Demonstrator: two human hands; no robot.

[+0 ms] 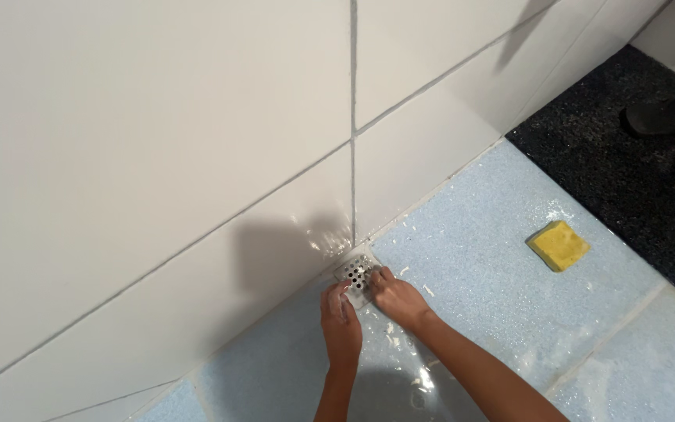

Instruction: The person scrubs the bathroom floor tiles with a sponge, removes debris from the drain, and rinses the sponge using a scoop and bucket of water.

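Bright, sharp (wet-floor (423, 379) glare)

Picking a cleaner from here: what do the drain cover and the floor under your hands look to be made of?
The square perforated drain cover looks like bright metal, likely stainless steel: silvery with round holes. The pale blue floor looks like speckled tile, wet and glossy in patches, with a grout line.

Both hands, left (341, 324) and right (398, 298), reach forward, fingers seemingly curled.
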